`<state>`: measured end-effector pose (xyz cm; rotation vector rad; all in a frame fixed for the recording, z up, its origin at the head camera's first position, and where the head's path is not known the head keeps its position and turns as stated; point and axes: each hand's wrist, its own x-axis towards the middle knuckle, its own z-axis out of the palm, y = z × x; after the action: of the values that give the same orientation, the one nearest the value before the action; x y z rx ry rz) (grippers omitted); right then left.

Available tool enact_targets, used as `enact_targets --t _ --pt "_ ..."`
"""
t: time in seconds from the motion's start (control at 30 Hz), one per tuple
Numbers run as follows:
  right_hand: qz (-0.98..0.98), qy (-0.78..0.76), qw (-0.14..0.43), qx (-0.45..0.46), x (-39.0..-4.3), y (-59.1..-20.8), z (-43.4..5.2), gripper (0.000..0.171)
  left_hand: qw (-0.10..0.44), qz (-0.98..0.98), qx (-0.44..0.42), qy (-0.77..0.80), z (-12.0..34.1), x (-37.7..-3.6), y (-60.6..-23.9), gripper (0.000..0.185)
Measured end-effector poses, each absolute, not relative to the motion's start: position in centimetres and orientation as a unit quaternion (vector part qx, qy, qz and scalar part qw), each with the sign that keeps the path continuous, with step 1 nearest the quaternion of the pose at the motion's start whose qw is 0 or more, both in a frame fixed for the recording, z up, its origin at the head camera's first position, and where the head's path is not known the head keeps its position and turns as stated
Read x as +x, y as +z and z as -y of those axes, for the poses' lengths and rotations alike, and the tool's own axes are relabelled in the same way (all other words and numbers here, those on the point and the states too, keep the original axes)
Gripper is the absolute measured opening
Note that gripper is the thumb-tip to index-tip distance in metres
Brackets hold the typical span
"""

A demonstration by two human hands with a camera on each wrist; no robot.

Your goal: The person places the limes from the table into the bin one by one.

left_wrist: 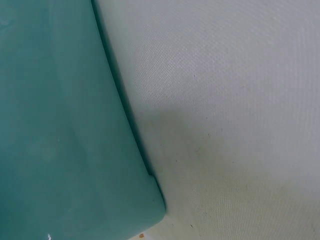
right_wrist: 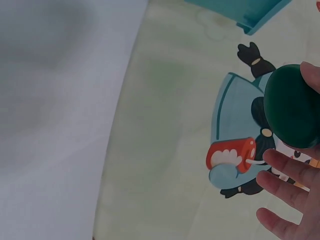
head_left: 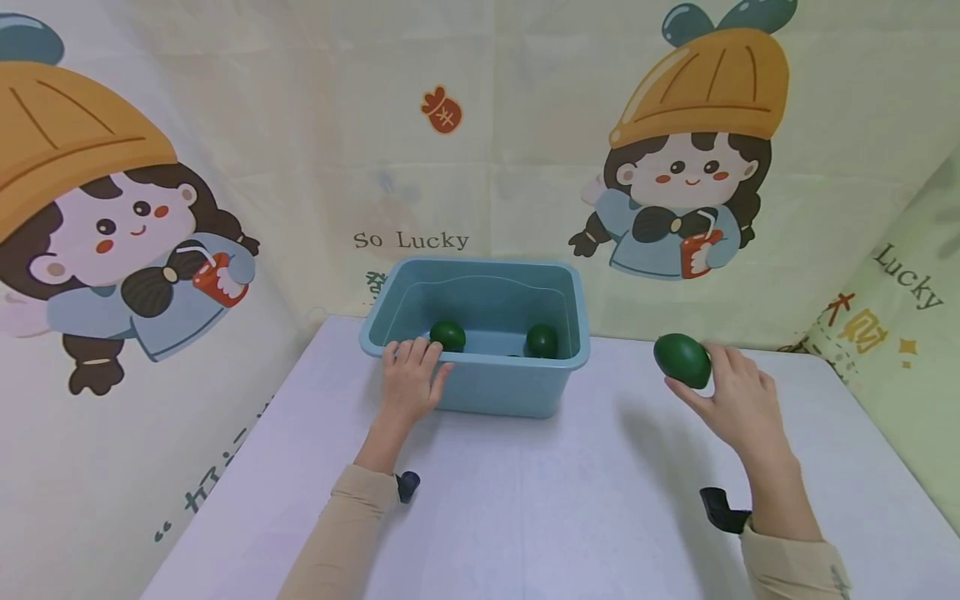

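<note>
Item one: a green avocado [head_left: 682, 360], held in our right hand [head_left: 738, 400], pinched between thumb below and fingers behind, lifted clear of the white table [head_left: 525, 517] over its far right part. The fruit sits at the hand's left tip, its long axis running roughly left to right and slightly tilted; in the right wrist view the same avocado [right_wrist: 292, 105] shows against the printed backdrop, with our fingers [right_wrist: 285, 172] spread below it. Item two: a teal plastic bin [head_left: 480, 392], one in number, standing at the far edge of the table near the middle, well to the left of the held fruit; the right hand is the only one carrying anything, and the bin lies leftward and slightly farther from it. Item three: avocados inside the bin, two counted, one at the left [head_left: 447, 335] and one at the right [head_left: 542, 340], apart from each other. That makes three avocados in all. Our left hand [head_left: 408, 379] rests on the bin's near left rim, fingers curled over the edge; the left wrist view shows only the bin wall [left_wrist: 60, 140] and table. Backdrop: cartoon-printed cloth [head_left: 450, 167] behind.
</note>
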<state>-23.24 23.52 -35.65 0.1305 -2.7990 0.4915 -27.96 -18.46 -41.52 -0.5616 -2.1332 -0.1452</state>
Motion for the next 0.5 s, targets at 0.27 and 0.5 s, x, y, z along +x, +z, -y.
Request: enact_targets --t 0.27,0.5 --pt "0.971 0.181 0.147 0.054 -23.8 -34.8 -22.4 0.072 0.449 0.863 -0.225 -0.056 18.5 -28.0 -41.5 0.046" --pt "0.970 0.184 0.149 0.061 -24.4 -34.6 -21.5 0.072 0.449 0.863 -0.225 -0.054 18.5 -27.9 -41.4 0.045"
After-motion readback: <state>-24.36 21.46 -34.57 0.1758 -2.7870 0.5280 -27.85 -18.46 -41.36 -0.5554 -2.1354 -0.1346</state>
